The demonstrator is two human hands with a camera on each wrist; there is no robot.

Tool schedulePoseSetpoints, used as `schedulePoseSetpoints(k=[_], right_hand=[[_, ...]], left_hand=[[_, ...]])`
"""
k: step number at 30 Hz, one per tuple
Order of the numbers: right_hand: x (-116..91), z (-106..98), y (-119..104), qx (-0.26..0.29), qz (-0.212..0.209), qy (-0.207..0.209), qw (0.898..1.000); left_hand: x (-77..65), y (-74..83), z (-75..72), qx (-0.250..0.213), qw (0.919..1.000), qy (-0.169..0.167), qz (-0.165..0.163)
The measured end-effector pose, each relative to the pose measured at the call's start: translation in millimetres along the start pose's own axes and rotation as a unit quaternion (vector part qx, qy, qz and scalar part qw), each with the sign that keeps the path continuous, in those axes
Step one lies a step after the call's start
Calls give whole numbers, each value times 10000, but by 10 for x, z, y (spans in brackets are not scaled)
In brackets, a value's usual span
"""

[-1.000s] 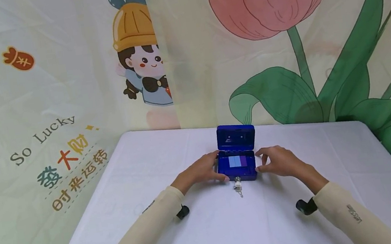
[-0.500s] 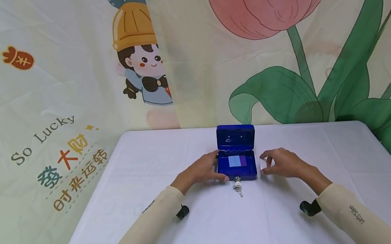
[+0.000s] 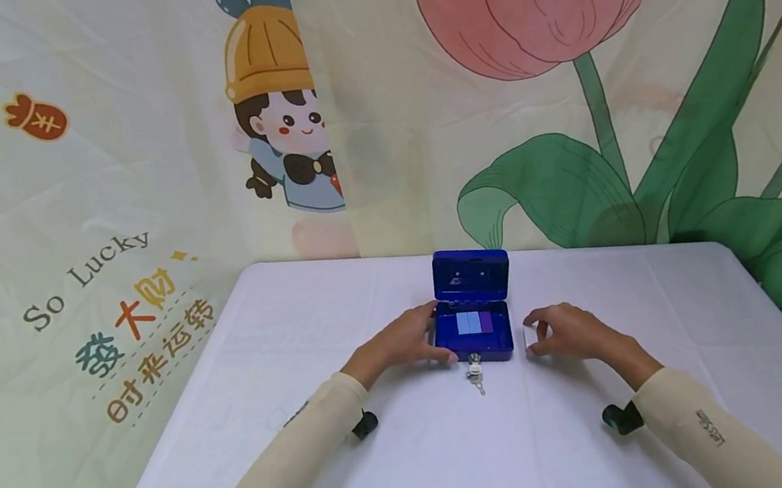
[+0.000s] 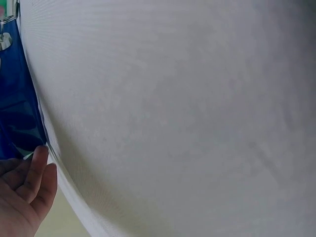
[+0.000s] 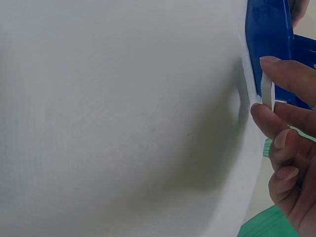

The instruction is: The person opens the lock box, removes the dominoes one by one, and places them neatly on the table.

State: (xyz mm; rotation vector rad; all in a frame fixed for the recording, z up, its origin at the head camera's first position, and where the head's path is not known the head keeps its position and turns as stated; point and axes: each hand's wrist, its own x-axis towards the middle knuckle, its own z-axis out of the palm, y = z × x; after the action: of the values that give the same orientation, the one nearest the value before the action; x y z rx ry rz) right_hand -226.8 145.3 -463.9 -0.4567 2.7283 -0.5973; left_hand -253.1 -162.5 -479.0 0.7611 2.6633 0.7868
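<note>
A blue metal cash box [image 3: 474, 345] stands on the table with its lid [image 3: 471, 274] raised. Light blue and purple flat pieces [image 3: 474, 322] lie inside it. Silver keys [image 3: 476, 370] hang at the front lock. My left hand [image 3: 405, 339] holds the box's left side, thumb at the front corner and fingers toward the back; the left wrist view has its fingertips [image 4: 40, 150] right at the box's edge. Just right of the box, my right hand [image 3: 563, 332] pinches a thin white rectangular piece [image 5: 267, 92] on edge between thumb and fingers.
A white cloth covers the table [image 3: 408, 461]. Behind it hangs a printed curtain [image 3: 386, 110] with a large tulip and a cartoon figure. Small black wrist cameras are strapped under both sleeves [image 3: 301, 451].
My right hand has drawn away from the box's right side, a little to the right and toward me, with the white piece between its fingers. My left hand and the box stay put.
</note>
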Motion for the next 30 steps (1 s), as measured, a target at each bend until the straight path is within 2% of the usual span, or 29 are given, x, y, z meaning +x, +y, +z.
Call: schedulePoseSetpoints(k=[11,30], right_hand=[[28,25,4,-25,110,-137,9998],[48,42,22,-87,141,-298,9994]], left_hand=[[-19,16,-14,26,9999,-47,-143],[-33,25,-19,9,9999,-50,-108]])
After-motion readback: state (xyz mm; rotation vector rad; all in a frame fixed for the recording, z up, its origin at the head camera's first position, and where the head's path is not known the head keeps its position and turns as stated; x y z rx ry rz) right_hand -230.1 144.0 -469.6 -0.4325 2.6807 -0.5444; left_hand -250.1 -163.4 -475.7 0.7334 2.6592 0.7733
